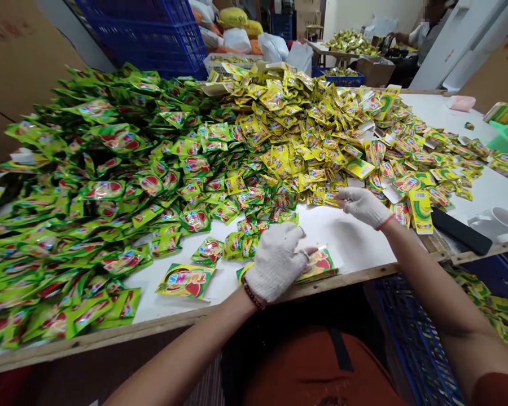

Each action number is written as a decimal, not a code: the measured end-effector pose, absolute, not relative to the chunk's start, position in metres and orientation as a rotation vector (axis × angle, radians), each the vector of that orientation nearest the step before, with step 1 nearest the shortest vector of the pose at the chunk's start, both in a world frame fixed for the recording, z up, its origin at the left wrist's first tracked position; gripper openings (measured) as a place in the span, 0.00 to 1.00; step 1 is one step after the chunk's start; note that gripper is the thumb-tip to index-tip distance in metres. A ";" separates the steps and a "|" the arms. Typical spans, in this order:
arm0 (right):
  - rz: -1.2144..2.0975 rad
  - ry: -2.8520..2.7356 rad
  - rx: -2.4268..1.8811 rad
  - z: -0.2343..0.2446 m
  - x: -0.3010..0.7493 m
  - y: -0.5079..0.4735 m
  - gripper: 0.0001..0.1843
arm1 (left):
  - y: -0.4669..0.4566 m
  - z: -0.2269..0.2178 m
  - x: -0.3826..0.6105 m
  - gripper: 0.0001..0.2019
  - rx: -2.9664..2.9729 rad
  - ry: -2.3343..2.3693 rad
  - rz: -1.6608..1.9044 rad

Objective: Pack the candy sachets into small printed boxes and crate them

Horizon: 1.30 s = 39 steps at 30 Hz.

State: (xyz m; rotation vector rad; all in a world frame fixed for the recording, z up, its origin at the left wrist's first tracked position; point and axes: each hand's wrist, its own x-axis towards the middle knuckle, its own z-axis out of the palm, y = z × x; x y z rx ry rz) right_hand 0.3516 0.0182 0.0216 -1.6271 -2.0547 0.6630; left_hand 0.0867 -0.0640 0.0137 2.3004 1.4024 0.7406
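Note:
My left hand (277, 260), in a white knit glove, is closed on a small stack of green snack packets (319, 265) at the table's front edge. My right hand (362, 204), also gloved, reaches to the edge of the yellow packet pile (296, 129) with curled fingers; whether it holds a packet is unclear. A large heap of green packets (97, 186) covers the left of the white table (355, 239). A single green packet (185, 280) lies flat near the front edge.
A black flat object (461, 231) and a white cup (495, 221) sit at the right front. Blue crates stand behind (152, 34) and under the table at right (410, 332). Another person (427, 28) sits at a far table with more packets.

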 end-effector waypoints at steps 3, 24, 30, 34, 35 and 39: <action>0.308 -2.038 -1.940 0.004 0.349 0.047 0.14 | -0.021 0.017 0.075 0.09 2.362 1.609 0.819; 1.135 -1.937 -1.158 0.016 0.294 0.002 0.20 | -0.001 0.009 0.091 0.14 1.348 1.114 0.941; 0.993 -1.952 -1.276 0.009 0.298 0.006 0.22 | -0.004 0.008 0.092 0.15 1.273 1.055 0.921; 1.031 -1.816 -1.281 0.013 0.295 0.002 0.23 | -0.008 0.007 0.097 0.16 1.143 0.995 0.982; 1.052 -1.746 -1.265 0.015 0.293 0.000 0.23 | -0.009 0.006 0.100 0.17 1.068 0.974 1.024; 1.151 -1.558 -1.198 0.018 0.287 -0.003 0.25 | -0.012 0.003 0.110 0.21 0.875 0.897 1.142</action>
